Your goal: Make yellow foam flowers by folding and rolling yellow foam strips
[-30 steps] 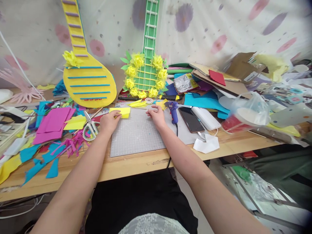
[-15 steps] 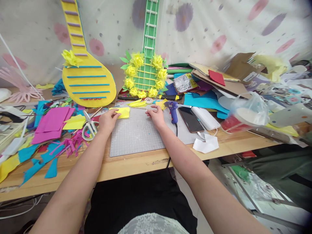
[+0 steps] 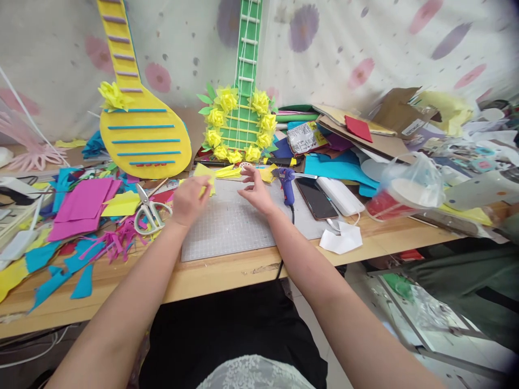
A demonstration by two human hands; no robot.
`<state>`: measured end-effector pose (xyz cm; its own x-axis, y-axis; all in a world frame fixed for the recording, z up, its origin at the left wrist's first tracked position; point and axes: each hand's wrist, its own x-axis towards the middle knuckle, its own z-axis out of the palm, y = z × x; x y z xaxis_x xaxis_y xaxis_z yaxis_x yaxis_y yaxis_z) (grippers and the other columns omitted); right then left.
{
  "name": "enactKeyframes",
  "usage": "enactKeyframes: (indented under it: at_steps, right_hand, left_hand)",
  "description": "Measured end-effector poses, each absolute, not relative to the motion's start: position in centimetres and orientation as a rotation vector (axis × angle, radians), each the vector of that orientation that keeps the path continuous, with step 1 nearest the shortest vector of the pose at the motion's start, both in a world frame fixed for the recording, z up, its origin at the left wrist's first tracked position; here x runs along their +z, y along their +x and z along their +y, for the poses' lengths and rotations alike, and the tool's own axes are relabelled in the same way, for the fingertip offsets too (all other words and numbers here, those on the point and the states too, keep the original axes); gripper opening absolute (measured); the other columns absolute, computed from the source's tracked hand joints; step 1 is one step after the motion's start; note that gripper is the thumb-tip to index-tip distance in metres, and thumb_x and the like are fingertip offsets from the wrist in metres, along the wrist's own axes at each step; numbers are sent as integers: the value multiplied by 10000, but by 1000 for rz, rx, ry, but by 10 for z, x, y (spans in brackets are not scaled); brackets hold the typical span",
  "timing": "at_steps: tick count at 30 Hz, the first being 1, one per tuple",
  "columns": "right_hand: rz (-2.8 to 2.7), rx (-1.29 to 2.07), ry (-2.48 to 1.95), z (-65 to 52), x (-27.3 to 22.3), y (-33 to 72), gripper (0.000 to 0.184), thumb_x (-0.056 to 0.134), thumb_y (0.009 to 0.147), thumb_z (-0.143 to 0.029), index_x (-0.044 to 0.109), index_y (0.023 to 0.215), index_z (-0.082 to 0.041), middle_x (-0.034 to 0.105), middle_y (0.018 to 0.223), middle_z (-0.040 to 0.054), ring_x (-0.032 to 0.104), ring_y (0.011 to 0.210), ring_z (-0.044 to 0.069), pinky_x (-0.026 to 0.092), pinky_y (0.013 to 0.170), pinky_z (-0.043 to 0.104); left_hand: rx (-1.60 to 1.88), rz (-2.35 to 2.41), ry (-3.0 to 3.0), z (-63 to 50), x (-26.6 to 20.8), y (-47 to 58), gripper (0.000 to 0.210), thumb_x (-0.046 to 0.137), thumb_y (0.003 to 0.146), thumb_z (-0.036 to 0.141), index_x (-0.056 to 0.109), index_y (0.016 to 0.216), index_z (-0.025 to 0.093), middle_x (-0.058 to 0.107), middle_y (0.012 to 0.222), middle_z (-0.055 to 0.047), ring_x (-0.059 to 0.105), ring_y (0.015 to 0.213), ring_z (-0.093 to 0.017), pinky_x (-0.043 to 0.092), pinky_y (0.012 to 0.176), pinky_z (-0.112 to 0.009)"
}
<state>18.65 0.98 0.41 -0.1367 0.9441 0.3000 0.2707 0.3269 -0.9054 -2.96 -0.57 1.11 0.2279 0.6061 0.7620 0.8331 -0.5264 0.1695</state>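
My left hand [image 3: 190, 197], a little blurred, pinches a piece of yellow paper [image 3: 205, 173] above the far left part of the grey cutting mat [image 3: 227, 227]. The paper stands tilted up behind my fingers, which hide part of it. Over the same mat, my right hand [image 3: 256, 192] has its fingers spread and curved, with nothing seen in them. Just right of it lies a purple glue gun [image 3: 286, 186]. Scissors with pale handles [image 3: 149, 216] rest left of my left hand. Thin yellow paper strips [image 3: 231, 172] lie at the mat's back edge.
Behind stand a yellow lute-shaped craft [image 3: 146, 138] and a green one [image 3: 243, 119] with yellow paper flowers. Magenta paper [image 3: 81, 208] and scraps cover the left. A phone [image 3: 316, 199], white power bank [image 3: 340, 195] and bagged cup [image 3: 405, 197] sit right.
My left hand has moved right and lifted the yellow paper, tilting it upward. My right hand's fingers have spread wider and risen slightly.
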Motion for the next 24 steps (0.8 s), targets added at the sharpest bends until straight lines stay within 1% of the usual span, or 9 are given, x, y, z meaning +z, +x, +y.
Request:
enactKeyframes:
  at_steps: [2,3,7,10,13,15,19,21,24]
  right_hand:
    - [-1837,790,-1071,9,5,191,747,562,668,-149,309,1361,-265,421,1381,90,455,1169,206,448,890,361]
    - [-1916,756,-1062,9,4,194,766,566,668,-145,305,1379,-260,429,1372,90,429,1195,219,436,911,382]
    - [-2110,730,-1100,12,1,199,711,570,669,-98,396,1342,-245,605,1085,47,493,1076,202,391,972,409]
    - [-2133,792,-1142,14,1,200,623,580,677,-86,469,1276,-216,632,904,14,541,962,173,398,955,378]
    - [-2059,866,-1222,14,1,200,522,587,675,-88,542,1181,-208,619,840,-1,566,858,150,436,874,333]
    - [-1985,933,-1244,15,2,201,491,586,672,-93,561,1147,-212,606,809,-13,573,791,133,452,818,303]
    - [-1911,1003,-1232,15,4,206,476,598,644,-94,581,1105,-211,599,782,-30,577,747,118,455,780,276]
    - [-1918,971,-1274,14,7,208,442,606,635,-98,595,1061,-213,603,790,-30,574,757,122,451,788,282]
    - [-1895,922,-1366,13,12,211,401,604,628,-96,605,1009,-219,597,770,-33,564,749,126,445,780,290]
  left_hand:
    - [-963,-1207,-2449,-9,6,-12,233,482,882,294,597,1058,196,700,857,-62,654,844,-184,496,792,-317]
    - [-880,-1160,-2510,-11,3,-4,239,473,887,285,598,1067,191,703,853,-70,657,836,-188,499,772,-316]
    - [-747,-1221,-2586,-16,-5,11,280,472,889,255,562,1144,180,713,855,-73,665,832,-195,497,756,-320]
    - [-698,-1375,-2645,-22,-4,8,341,508,873,293,520,1198,192,717,871,-51,666,830,-197,489,740,-316]
    - [-746,-1561,-2690,-27,0,2,527,597,804,405,451,1272,214,711,952,-39,658,895,-207,477,794,-325]
    - [-809,-1727,-2678,-29,3,-3,646,639,757,424,392,1320,227,700,1010,-35,650,940,-209,465,831,-328]
    - [-937,-2010,-2568,-28,7,-14,622,609,773,331,365,1336,232,705,1008,-23,629,999,-204,441,887,-337]
    - [-945,-2013,-2561,-26,8,-18,601,629,757,345,411,1302,222,714,965,-18,603,1054,-221,399,959,-364]
    - [-898,-1968,-2610,-26,9,-20,660,684,705,418,443,1281,205,716,962,-24,564,1116,-248,338,1022,-395]
